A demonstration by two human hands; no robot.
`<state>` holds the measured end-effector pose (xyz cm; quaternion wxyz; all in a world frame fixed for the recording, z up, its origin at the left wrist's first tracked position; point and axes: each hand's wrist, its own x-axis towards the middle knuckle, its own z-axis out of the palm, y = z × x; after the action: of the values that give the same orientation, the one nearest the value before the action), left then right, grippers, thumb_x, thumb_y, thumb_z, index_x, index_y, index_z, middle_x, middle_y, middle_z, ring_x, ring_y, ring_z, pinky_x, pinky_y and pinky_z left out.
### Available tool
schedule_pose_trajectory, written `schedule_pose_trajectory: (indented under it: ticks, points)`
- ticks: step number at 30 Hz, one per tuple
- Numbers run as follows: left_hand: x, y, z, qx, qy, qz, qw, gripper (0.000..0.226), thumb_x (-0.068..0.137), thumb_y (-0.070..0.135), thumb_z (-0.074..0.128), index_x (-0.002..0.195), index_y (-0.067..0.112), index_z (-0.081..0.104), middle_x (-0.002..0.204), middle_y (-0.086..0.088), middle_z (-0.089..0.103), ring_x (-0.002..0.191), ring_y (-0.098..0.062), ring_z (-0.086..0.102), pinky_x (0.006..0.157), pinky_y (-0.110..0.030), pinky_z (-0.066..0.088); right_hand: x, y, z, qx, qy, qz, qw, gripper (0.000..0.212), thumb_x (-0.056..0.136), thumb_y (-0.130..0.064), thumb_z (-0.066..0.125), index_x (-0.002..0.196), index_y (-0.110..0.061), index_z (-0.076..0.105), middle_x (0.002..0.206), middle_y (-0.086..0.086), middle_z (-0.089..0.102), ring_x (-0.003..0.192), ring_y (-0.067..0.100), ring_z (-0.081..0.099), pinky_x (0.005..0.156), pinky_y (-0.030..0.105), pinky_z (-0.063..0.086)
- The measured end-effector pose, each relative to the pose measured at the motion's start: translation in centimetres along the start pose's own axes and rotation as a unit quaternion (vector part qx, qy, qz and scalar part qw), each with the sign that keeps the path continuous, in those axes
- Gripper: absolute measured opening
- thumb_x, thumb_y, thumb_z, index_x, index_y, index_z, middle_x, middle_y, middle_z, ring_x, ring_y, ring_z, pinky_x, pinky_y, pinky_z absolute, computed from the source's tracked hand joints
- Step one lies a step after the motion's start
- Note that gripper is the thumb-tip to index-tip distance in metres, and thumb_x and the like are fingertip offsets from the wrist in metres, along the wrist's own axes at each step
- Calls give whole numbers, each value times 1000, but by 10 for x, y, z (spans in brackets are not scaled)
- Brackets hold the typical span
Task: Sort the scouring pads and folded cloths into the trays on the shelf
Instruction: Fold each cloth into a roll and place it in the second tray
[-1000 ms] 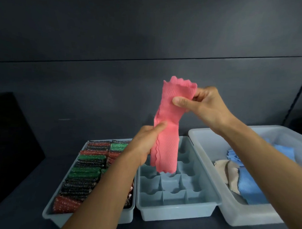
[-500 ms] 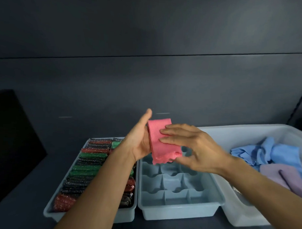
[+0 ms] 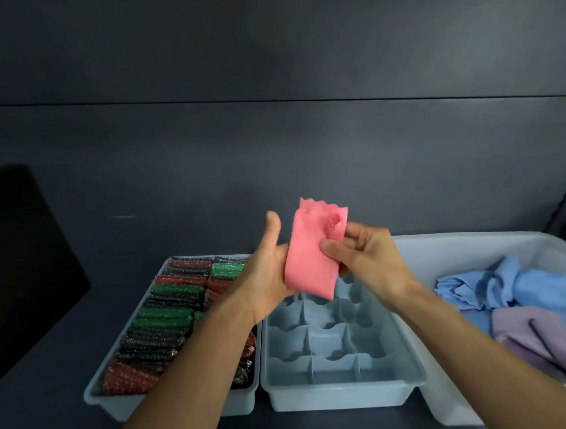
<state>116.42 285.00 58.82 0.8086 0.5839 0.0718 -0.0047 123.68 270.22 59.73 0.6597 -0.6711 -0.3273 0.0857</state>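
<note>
Pink cloth: folded into a narrow upright strip and held in the air at frame centre. It sits above the 12 o'clock end of the divided tray and touches no tray. Its scalloped edge points to 12 o'clock and its lower corner to 6 o'clock.

Right hand: at 3 o'clock of the cloth. Grip is pinching: the thumb lies across the front face and the curled fingers close on the right edge near the top. The fabric bunches there.

Left hand: at 9 o'clock of the cloth, with the palm against the cloth's left side. Grip is spread: the thumb stands straight up toward 12 o'clock, clear of the fabric. The fingers are hidden behind the cloth.

Divided tray: its visible compartments hold nothing. The far cells are covered by the cloth and hands.

At 9 o'clock of it, just beside, is the pad tray. It is packed with rows of red, green and dark scouring pads. The left forearm crosses its right side and hides part of it.

At 3 o'clock is the white bin, cut off by the frame edge. It holds crumpled blue cloths and a lilac cloth.

All three containers stand on the dark shelf. A black shape at the far 9 o'clock is too dark to identify.
</note>
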Motion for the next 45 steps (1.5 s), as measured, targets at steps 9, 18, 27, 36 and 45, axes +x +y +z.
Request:
schedule_pose_trajectory:
  ticks: [9,18,27,36,45]
  points:
    - [-5,0,-5,64,76,145,984,12,90,7,62,95,17,68,92,1,73,87,-17,67,74,-38,56,-1,3,-6,138,-53,25,989,16,85,-3,60,95,-9,72,73,15,60,50,17,44,40,22,35]
    - [-11,-2,-9,51,40,41,997,56,91,60,41,116,15,65,104,-9,72,85,-23,69,59,-35,56,-4,-3,-2,16,-34,-24,999,38,91,13,45,79,-10,73,65,12,60,51,15,43,48,18,37]
    - [-25,-22,-15,186,89,147,967,16,92,19,65,107,14,67,95,-7,75,81,-23,74,59,-32,60,-22,11,1,6,-116,171,978,31,92,-53,51,119,-40,57,100,4,70,83,20,69,66,32,53]
    - [-32,-26,-19,111,52,174,977,26,85,12,66,111,15,64,68,-11,69,52,-22,66,47,-28,55,-26,15,2,240,-108,213,941,24,84,-4,59,106,-7,67,67,19,65,43,19,61,41,23,51]
    - [-15,-14,-36,12,-48,67,997,24,93,19,54,94,12,77,82,-14,70,66,-23,68,60,-30,59,-11,21,-10,295,-139,276,904,33,82,-11,43,105,-8,66,79,28,66,59,33,67,55,33,59]
